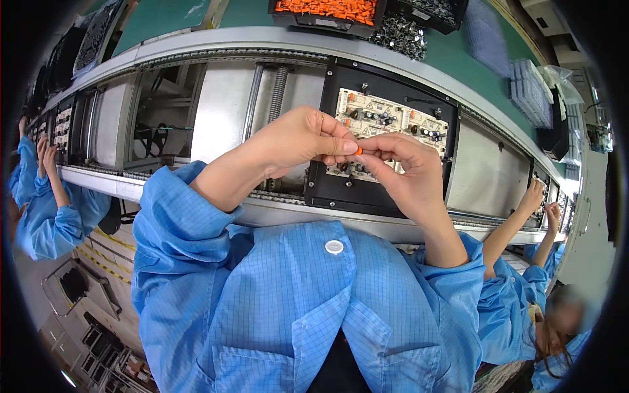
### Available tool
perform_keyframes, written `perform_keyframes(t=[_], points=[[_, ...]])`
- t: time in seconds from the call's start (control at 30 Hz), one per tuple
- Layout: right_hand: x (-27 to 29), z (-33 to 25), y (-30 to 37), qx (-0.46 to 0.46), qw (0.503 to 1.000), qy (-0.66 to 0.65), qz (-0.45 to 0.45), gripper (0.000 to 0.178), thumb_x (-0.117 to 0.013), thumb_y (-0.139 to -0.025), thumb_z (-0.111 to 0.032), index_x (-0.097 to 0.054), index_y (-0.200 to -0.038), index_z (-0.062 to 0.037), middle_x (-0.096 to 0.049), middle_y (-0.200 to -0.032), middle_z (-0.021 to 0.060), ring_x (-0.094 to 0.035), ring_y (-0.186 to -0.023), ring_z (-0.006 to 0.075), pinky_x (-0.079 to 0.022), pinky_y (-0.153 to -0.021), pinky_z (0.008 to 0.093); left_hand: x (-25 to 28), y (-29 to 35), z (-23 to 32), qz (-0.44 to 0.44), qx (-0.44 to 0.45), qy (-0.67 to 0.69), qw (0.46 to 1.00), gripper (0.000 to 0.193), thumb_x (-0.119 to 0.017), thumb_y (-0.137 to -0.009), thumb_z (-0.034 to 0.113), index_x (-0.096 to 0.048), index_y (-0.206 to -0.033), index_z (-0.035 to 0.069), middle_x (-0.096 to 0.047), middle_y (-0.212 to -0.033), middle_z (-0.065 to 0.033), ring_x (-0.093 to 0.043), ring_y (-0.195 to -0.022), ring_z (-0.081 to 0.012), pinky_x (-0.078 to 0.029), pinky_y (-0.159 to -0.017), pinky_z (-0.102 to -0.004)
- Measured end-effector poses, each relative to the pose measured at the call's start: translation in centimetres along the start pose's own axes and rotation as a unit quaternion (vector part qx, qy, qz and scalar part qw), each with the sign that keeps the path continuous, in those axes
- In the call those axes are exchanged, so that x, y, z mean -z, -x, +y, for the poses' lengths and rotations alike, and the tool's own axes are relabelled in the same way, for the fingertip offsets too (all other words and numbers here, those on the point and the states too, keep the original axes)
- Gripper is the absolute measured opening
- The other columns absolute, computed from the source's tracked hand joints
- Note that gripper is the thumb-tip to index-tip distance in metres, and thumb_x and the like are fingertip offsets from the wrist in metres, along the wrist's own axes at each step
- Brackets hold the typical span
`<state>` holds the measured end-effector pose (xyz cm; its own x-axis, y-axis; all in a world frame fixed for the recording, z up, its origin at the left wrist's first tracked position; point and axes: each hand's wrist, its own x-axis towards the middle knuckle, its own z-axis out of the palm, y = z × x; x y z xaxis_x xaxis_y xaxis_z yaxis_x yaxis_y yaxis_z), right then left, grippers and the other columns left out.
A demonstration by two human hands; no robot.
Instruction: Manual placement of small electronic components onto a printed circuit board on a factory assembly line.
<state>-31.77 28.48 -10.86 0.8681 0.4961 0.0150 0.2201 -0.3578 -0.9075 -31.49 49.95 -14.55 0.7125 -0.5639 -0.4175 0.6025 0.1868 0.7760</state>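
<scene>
Above the near half of a cream circuit board panel [419, 116], my left hand [298, 141] and my right hand [414, 171] meet fingertip to fingertip. Between them is a small orange component [359, 150], mostly covered by the fingers. Both hands are closed in a pinch at it. The panel lies in a black carrier [386, 204] and bears black cylindrical capacitors, dark coils and a few orange parts. My hands hide part of the panel's left and near area.
The carrier sits on a conveyor with metal rails [275, 211]. Beyond it, a black bin of orange parts [324, 27] stands near a pile of small metal pieces [401, 38] on a green bench. Clear plastic trays [529, 93] are at right. Co-workers in blue work on both sides.
</scene>
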Motion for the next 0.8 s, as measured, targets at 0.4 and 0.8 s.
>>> perform_keyframes(t=[0.4, 0.8], points=[[-1.4, 2.4, -0.5, 0.129, 0.953, 0.272, -0.032, 0.019, -0.074, -0.075, 0.001, -0.070, -0.094, -0.0018, -0.065, -0.086, 0.0093, -0.062, -0.081, 0.0266, -0.051, -0.073, 0.0357, 3.8, 0.7, 0.0, 0.140, -0.073, 0.012, 0.987, 0.027, -0.061, -0.098, 0.025, -0.067, -0.108, 0.001, -0.062, -0.081, 0.0009, -0.051, -0.069, -0.0042, -0.038, -0.055, -0.0173], [-2.5, 2.2, -0.4, 0.110, 0.939, 0.324, -0.025, 0.017, -0.073, -0.076, 0.001, -0.070, -0.093, -0.0021, -0.064, -0.084, 0.0093, -0.060, -0.079, 0.0276, -0.049, -0.070, 0.0379, 4.5, 0.8, -0.4, 0.143, -0.089, 0.010, 0.986, 0.024, -0.059, -0.098, 0.021, -0.068, -0.108, 0.001, -0.064, -0.083, 0.0003, -0.052, -0.070, -0.0042, -0.040, -0.058, -0.0171]])
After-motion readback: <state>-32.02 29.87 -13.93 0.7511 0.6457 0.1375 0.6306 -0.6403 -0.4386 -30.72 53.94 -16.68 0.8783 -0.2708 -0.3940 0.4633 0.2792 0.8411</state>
